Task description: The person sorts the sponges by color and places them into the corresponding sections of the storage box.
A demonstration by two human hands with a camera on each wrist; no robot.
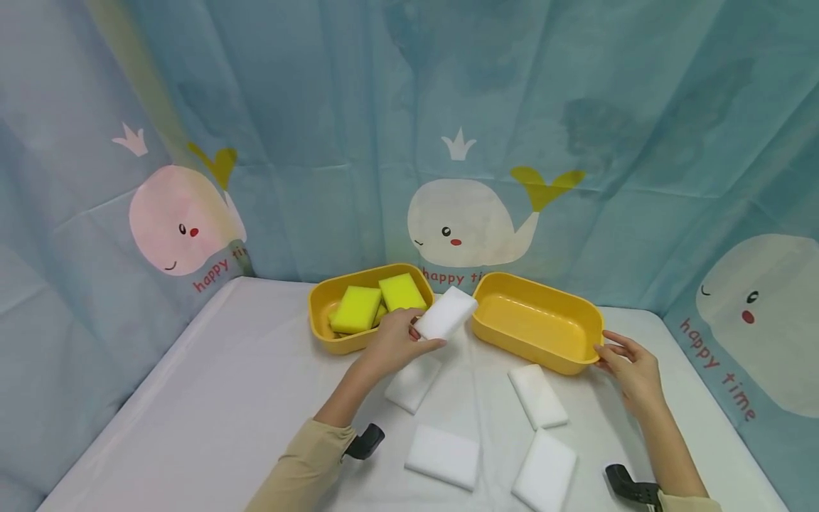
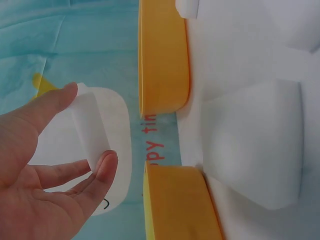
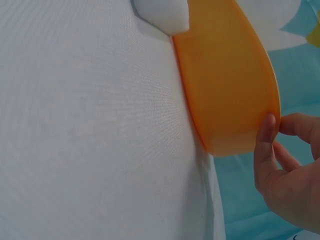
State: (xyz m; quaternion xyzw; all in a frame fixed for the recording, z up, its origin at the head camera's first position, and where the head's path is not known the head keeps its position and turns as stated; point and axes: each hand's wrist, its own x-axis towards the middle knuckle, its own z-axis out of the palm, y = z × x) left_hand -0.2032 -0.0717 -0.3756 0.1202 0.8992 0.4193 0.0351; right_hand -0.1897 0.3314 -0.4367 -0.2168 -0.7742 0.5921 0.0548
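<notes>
My left hand [image 1: 398, 341] holds a white sponge [image 1: 448, 313] between thumb and fingers, raised between two yellow plastic bins. In the left wrist view the thumb and fingertips grip this white sponge [image 2: 91, 131] at opposite ends. My right hand [image 1: 630, 366] pinches the near right end of the right yellow bin [image 1: 534, 348]. The right wrist view shows the thumb outside that yellow bin [image 3: 225, 85] at its rim, with fingers on the other side. Bright yellow sponges [image 1: 356, 309] lie piled in the left yellow bin [image 1: 339, 345], just beyond my left hand.
Several white sponges lie spread on the white tablecloth in front of the bins, among them one [image 1: 443, 456] near the middle and one [image 1: 539, 396] below the right bin. A blue curtain [image 1: 358, 142] with whale prints hangs right behind the table.
</notes>
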